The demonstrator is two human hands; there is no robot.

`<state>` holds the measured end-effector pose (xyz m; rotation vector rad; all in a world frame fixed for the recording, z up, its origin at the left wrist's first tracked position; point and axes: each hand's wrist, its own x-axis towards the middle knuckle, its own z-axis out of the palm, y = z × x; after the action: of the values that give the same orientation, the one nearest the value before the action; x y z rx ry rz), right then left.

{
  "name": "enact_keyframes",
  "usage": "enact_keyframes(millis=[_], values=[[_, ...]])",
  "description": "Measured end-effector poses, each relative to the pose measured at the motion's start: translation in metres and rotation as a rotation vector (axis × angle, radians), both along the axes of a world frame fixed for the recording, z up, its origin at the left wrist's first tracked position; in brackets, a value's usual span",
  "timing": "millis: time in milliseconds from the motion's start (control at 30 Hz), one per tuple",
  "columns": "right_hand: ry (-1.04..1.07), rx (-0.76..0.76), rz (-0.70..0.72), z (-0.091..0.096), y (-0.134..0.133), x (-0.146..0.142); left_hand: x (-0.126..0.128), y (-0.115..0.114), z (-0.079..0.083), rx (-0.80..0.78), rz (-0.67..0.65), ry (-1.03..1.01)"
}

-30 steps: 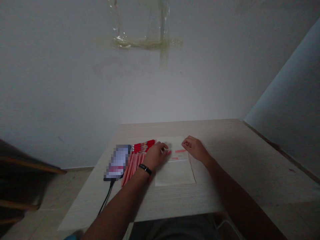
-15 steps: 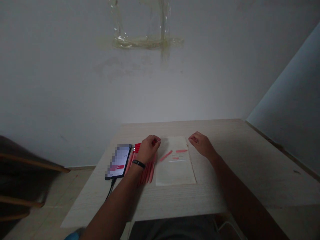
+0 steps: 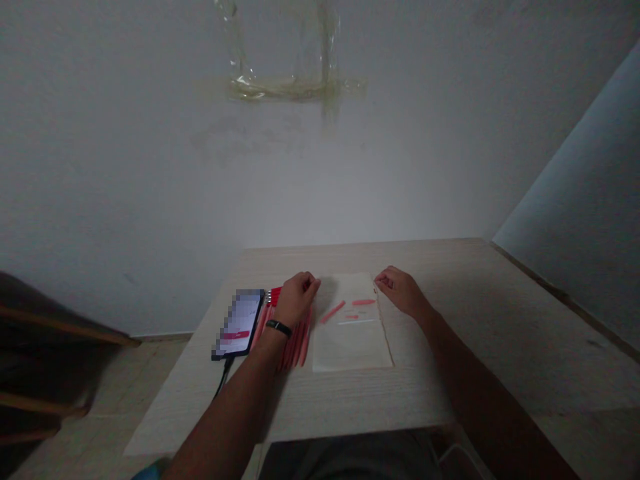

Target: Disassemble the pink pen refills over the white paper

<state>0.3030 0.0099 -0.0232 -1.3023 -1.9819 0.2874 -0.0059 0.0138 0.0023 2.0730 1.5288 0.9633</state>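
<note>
A row of red pens (image 3: 295, 343) lies side by side on the wooden table (image 3: 450, 373), left of a pale flat sheet (image 3: 350, 343). My left hand (image 3: 295, 299), with a black band on the wrist, rests on the upper ends of the pens. Its fingers are curled round one of them. My right hand (image 3: 403, 291) sits at the sheet's far right corner, fingers pinched on its edge. A short red stick (image 3: 333, 311) lies slanted on the sheet. A second red piece (image 3: 363, 302) lies just beyond it.
A phone (image 3: 239, 323) with a lit screen lies left of the pens, its cable (image 3: 223, 381) running off the table's front edge. Plain wall stands behind with old tape marks (image 3: 295, 87). A dark wooden piece of furniture (image 3: 45, 360) is at the far left.
My left hand drew back from the sheet to the row of pens, leaving the slanted red stick on the sheet. My right hand shifted slightly right to the sheet's corner.
</note>
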Motion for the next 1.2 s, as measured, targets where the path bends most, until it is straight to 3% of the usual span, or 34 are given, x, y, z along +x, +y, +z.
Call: enact_keyframes(millis=[200,333,533,667,933,1200], values=[[0.012,0.0,-0.012,0.0,-0.001,0.0,0.001,-0.001,-0.001,-0.017,0.003,0.013],[-0.051,-0.057,-0.012,0.009,-0.005,-0.006,0.005,-0.004,0.001,-0.011,-0.028,0.039],[-0.325,0.004,0.097,0.039,-0.001,-0.03,0.02,-0.004,0.028,0.017,-0.14,0.184],[-0.299,0.01,0.101,0.037,0.001,-0.037,0.031,-0.001,0.04,0.036,-0.192,0.229],[-0.271,-0.06,0.149,0.016,-0.008,-0.027,0.026,-0.01,0.019,0.001,-0.197,0.331],[-0.241,-0.069,0.18,0.012,-0.006,-0.028,0.025,-0.013,0.016,-0.031,-0.191,0.333]])
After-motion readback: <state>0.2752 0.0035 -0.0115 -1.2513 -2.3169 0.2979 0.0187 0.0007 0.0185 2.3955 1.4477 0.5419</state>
